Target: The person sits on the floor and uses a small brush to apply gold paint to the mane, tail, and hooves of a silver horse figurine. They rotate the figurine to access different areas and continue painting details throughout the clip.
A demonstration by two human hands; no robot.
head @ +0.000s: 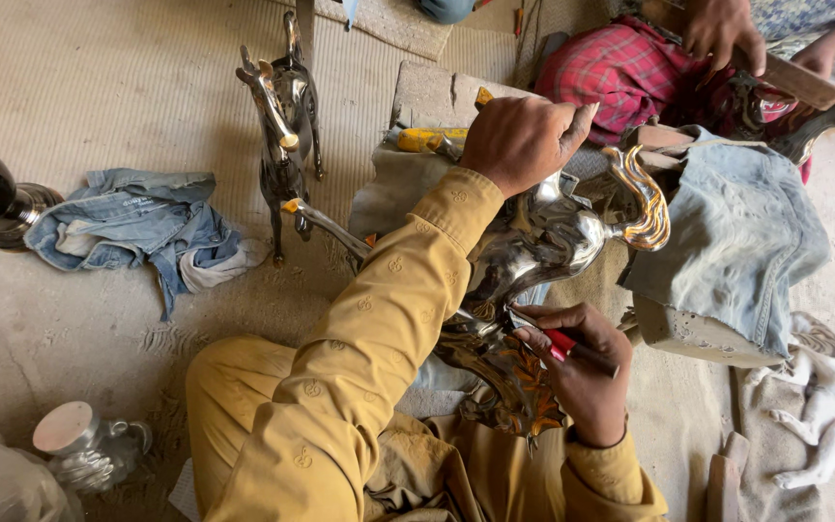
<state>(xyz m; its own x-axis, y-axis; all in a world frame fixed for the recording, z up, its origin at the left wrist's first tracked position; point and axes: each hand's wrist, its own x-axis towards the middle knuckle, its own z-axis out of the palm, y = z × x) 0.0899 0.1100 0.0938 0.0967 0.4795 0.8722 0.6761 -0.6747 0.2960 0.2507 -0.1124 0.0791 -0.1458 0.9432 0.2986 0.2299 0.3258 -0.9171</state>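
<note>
A shiny silver metal horse figure (543, 246) with gold-toned trim lies across my lap and a cloth-covered block. My left hand (519, 140) presses down on its upper side, fingers curled over the body. My right hand (582, 372) grips a small red-handled tool (562, 343), its tip against the figure's lower part near an orange-gold leaf ornament (524, 387). My sleeves are mustard yellow.
Two standing silver horse figures (282, 126) sit on the mat to the left, beside crumpled denim cloth (137, 227). Another person in red plaid (630, 68) works at the top right. A cat (828, 396) lies at the right. A metal jar (79, 440) sits lower left.
</note>
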